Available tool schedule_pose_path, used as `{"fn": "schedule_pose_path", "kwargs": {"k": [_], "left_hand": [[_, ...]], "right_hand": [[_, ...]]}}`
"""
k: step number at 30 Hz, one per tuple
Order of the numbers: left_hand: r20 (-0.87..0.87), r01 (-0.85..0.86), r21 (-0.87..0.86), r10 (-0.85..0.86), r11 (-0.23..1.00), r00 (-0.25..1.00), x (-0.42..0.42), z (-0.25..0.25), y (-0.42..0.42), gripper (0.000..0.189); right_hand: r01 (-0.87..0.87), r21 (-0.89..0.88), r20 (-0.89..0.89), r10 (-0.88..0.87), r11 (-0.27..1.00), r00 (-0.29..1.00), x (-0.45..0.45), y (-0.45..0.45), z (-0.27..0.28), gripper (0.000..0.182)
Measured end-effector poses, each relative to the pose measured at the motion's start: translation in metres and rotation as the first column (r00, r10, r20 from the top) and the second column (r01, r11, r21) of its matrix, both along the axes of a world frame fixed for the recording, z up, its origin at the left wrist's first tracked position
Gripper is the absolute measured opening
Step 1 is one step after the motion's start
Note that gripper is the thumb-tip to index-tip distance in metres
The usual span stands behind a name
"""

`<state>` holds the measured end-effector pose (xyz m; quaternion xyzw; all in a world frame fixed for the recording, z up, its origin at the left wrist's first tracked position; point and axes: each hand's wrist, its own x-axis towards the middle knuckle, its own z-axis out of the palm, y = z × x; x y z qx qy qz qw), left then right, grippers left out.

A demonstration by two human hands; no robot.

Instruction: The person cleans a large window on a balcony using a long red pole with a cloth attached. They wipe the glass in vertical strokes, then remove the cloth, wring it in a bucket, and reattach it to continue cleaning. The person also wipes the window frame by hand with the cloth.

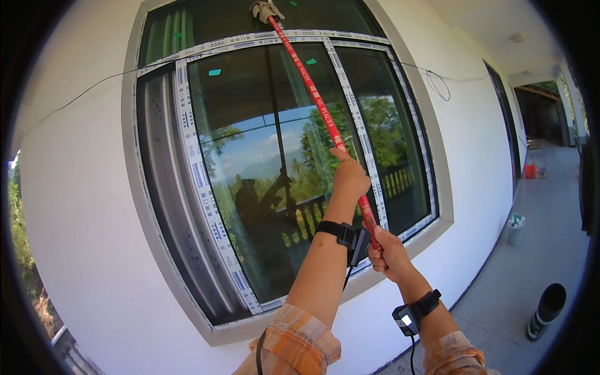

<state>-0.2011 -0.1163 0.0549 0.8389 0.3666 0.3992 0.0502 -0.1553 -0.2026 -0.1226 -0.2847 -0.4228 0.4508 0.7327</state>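
A red pole [309, 86] with printed writing slants up across a large framed window. My left hand [350, 176] grips it partway along, with one finger laid along the shaft. Lower down, my right hand [389, 252] is closed around the pole near its bottom end. A beige cloth [266, 11] is bunched at the top end, in front of the upper glass pane [323, 16]; whether it touches the glass I cannot tell. Trees, sky and a person's silhouette are reflected in the middle pane [258, 164]. Printed protective film covers the window frame [201, 187].
A thin cable [93, 91] runs along the white wall [79, 187] and across the window, looping [438, 86] at its right. On the walkway floor [529, 262] stand a black cylindrical container [546, 311], a light bucket [516, 232] and a red object [530, 171].
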Motion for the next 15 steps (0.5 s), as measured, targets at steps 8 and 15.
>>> {"fn": "schedule_pose_path", "kwargs": {"k": [8, 15], "left_hand": [[0.025, 0.142, -0.069, -0.141, 0.987, 0.99, -0.019, 0.012, -0.039, 0.103], [0.393, 0.675, -0.142, -0.585, 0.724, 0.709, -0.079, 0.063, -0.031, 0.094]], "right_hand": [[-0.007, -0.06, 0.073, 0.012, 0.998, 0.997, -0.011, -0.047, 0.019, 0.044], [0.002, -0.006, 0.213, -0.001, 1.0, 0.977, 0.0, -0.055, 0.17, 0.05]]}}
